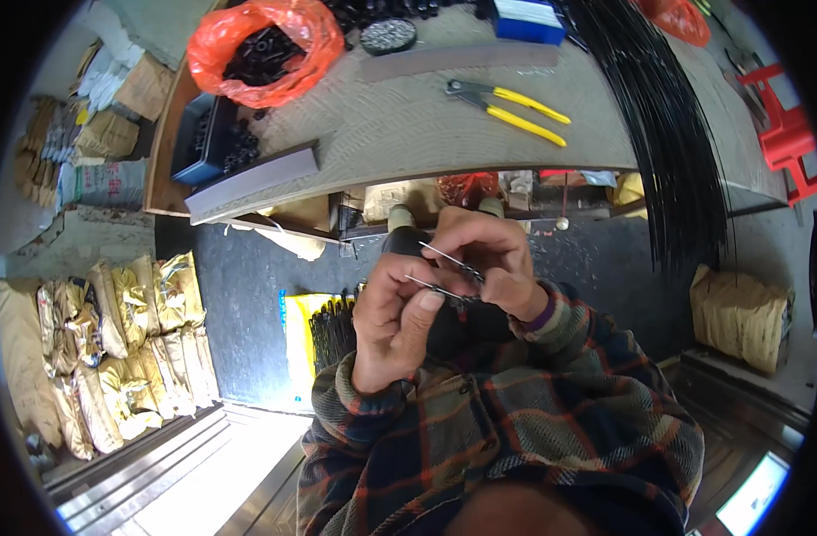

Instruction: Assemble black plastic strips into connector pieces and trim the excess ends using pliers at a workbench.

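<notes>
My hands are close together over my lap, each with its fingers closed. In my left hand (pixel 395 317), thumb and fingers pinch a thin rod (pixel 424 284), bright along its upper-left part and dark farther along. My right hand (pixel 496 259) pinches a similar thin rod (pixel 444 256), which slants just above the first one. Small dark parts (pixel 460 304) show between the two hands, too small to make out. Whether the two rods are joined I cannot tell.
Ahead stands a worktable (pixel 382 125) with yellow-handled pliers (pixel 507 109), an orange-red bag (pixel 265 54) of black parts, a blue bin (pixel 198 138) and a dish of small pieces (pixel 388 36). Long black strands (pixel 663 116) hang off its right side. Wrapped bundles (pixel 127 348) lie at left.
</notes>
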Demonstrator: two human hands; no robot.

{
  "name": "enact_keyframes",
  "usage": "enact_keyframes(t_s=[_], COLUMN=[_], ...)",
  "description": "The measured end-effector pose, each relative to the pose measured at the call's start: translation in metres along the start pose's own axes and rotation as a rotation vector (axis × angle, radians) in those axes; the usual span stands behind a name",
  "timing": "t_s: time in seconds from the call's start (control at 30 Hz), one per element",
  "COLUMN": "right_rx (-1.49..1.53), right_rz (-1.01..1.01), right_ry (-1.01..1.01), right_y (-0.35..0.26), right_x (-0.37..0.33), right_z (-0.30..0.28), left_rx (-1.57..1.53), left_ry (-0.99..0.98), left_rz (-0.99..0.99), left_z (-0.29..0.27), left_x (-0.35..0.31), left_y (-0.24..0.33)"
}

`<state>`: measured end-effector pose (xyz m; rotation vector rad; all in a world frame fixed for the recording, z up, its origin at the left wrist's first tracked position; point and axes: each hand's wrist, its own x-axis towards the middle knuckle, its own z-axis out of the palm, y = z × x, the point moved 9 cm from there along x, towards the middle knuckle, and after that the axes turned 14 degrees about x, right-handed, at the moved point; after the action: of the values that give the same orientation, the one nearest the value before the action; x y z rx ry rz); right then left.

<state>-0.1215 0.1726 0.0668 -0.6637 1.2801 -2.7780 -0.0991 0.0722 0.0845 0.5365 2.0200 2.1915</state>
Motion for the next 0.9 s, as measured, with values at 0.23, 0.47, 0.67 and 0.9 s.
enact_keyframes(t_s=[0.23,0.47,0.67,0.9], right_rx=[-0.062,0.009,-1.05,-1.545], right_rz=[-0.115,0.496,-0.209,-0.214], right_ry=[0.08,-0.836,-0.527,-0.672], right_y=[-0.008,0.03,0.1,0.219], right_x=[0.019,0.061,0.224,0.259], right_z=[0.013,0.056,0.015,0.062], left_rx=[-0.121,-0.111,-0.35,-0.271], left_ry=[0.019,0.021,0.049,0.269], left_rz=[0.026,-0.007,0.129,-0.051], left_z=[-0.017,-0.052,-0.062,-0.092], left_x=[0.011,0.006,0.012,-0.02], left_y=[-0.002,-0.013,-0.008,-0.029])
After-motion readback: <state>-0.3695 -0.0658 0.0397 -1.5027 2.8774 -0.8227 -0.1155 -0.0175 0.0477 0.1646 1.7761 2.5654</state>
